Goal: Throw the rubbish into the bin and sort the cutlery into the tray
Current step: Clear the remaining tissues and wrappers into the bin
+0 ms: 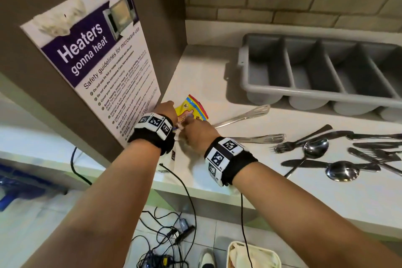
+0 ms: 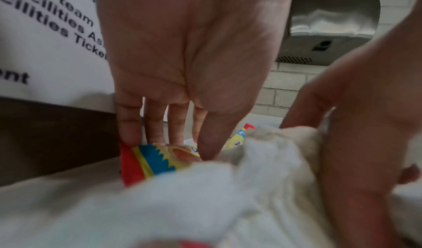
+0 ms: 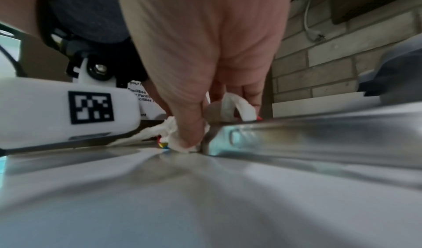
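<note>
A yellow, red and blue snack wrapper [image 1: 195, 109] lies in the left corner of the white counter [image 1: 282, 193]. My left hand [image 1: 167, 110] reaches down onto it; in the left wrist view, thumb and fingertips [image 2: 128, 136] pinch the wrapper [image 2: 148, 163]. My right hand [image 1: 194, 135] is right beside it and grips a crumpled white tissue [image 3: 173, 131] between thumb and curled fingers. The tissue [image 2: 262, 161] also fills the foreground of the left wrist view. The grey cutlery tray [image 1: 243, 65] stands at the back right, its compartments bare. Loose spoons [image 1: 316, 148], forks [image 1: 287, 146] and knives [image 1: 374, 137] lie at the right.
Two long metal tongs [image 1: 243, 115] lie just right of my hands. A brown panel with a microwave poster [image 1: 104, 72] walls off the left. On the floor below are a white bin [image 1: 253, 254] holding paper, tangled cables [image 1: 169, 235] and a shoe [image 1: 206, 259].
</note>
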`<state>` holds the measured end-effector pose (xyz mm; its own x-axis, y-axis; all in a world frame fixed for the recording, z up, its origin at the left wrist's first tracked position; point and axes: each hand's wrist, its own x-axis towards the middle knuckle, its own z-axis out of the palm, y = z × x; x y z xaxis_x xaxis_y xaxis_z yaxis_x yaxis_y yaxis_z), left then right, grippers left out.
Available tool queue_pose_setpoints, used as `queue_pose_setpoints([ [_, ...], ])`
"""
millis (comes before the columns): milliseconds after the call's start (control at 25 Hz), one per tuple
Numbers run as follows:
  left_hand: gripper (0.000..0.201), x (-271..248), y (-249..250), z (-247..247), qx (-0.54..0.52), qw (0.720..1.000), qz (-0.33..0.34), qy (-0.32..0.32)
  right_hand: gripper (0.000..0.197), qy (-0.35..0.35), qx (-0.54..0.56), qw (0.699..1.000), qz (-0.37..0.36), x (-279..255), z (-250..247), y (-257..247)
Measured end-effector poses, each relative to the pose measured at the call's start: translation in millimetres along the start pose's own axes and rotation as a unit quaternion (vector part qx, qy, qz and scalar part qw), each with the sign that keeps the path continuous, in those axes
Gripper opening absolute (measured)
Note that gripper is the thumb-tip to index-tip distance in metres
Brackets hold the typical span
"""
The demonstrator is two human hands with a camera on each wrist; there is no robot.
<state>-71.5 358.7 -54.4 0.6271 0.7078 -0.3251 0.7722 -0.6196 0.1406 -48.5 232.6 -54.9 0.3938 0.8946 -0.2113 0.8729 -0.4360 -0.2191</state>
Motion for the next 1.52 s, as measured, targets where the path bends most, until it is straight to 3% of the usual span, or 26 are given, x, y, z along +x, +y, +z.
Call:
queue_pose_setpoints([
  [80,0.053,0,-1,2,0.008,1.0,-0.007,0.018,0.03,-0.006,0.059,0.998,0.03,6,-2,3],
  [200,0.037,-1,-5,6,-0.009,0.999,-0.004,0.044,0.027,0.013,0.125,0.991,0.044,8,-4,8],
  [360,0.028,-9,-6,-4,-0.054,0.994,-0.015,0.095,0.024,0.104,0.168,0.979,0.044,4,-15,16],
  [520,0.03,-31,6,-28,-0.11,0.981,-0.019,0.161,0.015,0.234,0.242,0.94,0.048,-19,-36,28],
  [720,0.029,-76,19,-51,-0.243,0.938,0.027,0.246,0.009,0.318,0.325,0.887,0.075,-72,-66,55],
  [880,0.032,-120,44,-43,-0.322,0.91,0.074,0.251,0.02,0.343,0.35,0.868,0.076,-136,-65,74],
  [1000,0.036,-178,73,-12,-0.387,0.872,0.132,0.27,0.041,0.358,0.379,0.851,0.065,-201,-45,89],
  [1160,0.037,-258,101,59,-0.407,0.852,0.166,0.286,0.044,0.333,0.44,0.832,0.054,-281,2,107],
  [1320,0.033,-306,125,154,-0.42,0.874,0.128,0.208,0.047,0.291,0.474,0.827,0.083,-341,77,134],
  [1520,0.031,-321,123,249,-0.397,0.904,0.1,0.121,0.049,0.236,0.513,0.809,0.162,-360,174,155],
])
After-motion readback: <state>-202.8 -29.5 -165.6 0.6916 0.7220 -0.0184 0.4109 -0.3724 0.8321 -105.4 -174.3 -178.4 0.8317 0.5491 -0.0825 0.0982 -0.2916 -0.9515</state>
